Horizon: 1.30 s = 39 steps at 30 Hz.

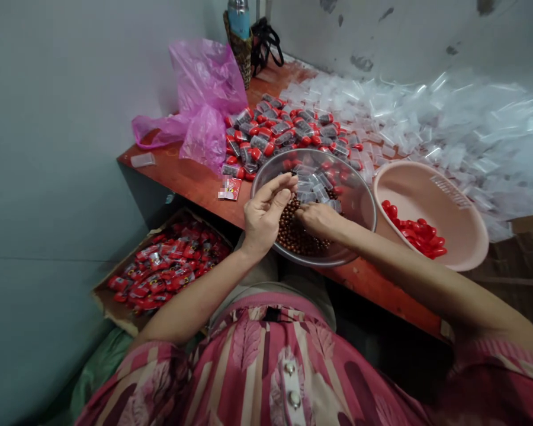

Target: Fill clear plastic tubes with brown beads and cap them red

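Tabletop [177, 171]: red, worn, from centre left across to lower right of the frame.
Clear container pile [444, 124]: loose heap, upper right, up near the stained wall.
Metal bowl [360, 204]: centre, at the near table edge, beads and containers inside.
Pink basin [462, 234]: right of centre, just beside metal bowl, tilted.
Carton [98, 294]: lower left, below tabletop level, full of red packaged pieces [164, 266].
Filled container pile [288, 130]: upper centre, behind metal bowl, dark contents, red ends.
Pink plastic bag [211, 89]: upper left of centre, crumpled, beside filled containers.
Right hand [317, 219]: over metal bowl, fingers curled down at the beads; can't tell if gripping any.
Left hand [266, 216]: at bowl's left side, raised above beads, fingers bent, thumb close to forefinger; can't tell if holding anything.
Brown beads [286, 231]: bottom of metal bowl, under and around right fingers.
Clear containers [313, 184]: inside metal bowl, on the far side of the beads, just beyond right hand.
Red caps [421, 236]: bunched at near side of pink basin.
Blue bottle [238, 22]: top centre, upright in woven holder [241, 56].
Loose container [143, 160]: left end of tabletop, lying flat.
Small red packet [231, 188]: just left of metal bowl.
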### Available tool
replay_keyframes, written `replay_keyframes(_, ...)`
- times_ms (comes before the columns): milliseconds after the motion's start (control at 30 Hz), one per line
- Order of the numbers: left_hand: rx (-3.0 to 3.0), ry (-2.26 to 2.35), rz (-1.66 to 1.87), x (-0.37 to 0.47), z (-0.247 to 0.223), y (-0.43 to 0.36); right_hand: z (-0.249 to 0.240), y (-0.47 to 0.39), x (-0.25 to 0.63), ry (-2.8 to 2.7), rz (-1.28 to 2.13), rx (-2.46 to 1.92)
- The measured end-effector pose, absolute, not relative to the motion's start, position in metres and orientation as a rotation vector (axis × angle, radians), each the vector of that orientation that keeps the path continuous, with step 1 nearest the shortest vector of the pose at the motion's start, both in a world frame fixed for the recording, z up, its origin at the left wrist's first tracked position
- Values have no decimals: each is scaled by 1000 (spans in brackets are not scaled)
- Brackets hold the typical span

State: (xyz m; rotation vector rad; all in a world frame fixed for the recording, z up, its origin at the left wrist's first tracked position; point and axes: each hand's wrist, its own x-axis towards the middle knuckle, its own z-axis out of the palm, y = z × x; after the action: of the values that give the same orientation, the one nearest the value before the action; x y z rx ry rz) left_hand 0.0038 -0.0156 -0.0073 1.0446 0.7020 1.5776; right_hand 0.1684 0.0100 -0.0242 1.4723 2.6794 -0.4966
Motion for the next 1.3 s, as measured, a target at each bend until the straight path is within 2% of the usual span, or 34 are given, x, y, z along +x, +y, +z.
replay_keyframes(133,1053,750,1599,-4,-9,-12,-26,20,140,2711,-778,1360)
replay_keyframes(400,1189,842,1498,-19,-9,-7,-8,14,165,2494,-2032,1690)
replay_keyframes(600,1324,899,1172,-13,-12,-3,12,3,174,2360,-2421,1857)
replay_keyframes(700,1452,907,1054,-8,-11,-1,19,-4,181,2488,-2301,1901)
replay_keyframes(800,1496,888,1043,-5,-9,0,28,-10,191,2824,-1751,1955)
replay_keyframes(867,1517,858,1026,-3,-7,0,37,-13,198,3029,-1315,1865)
replay_keyframes(933,1547,807,992,-1,-5,0,44,-17,203,3119,-1055,1713)
replay_keyframes(1133,1514,769,952,3,-9,2,45,-24,208,3160,-931,1675)
replay_keyframes(1300,1554,828,883,3,-9,3,33,-27,213,3139,-1009,1707)
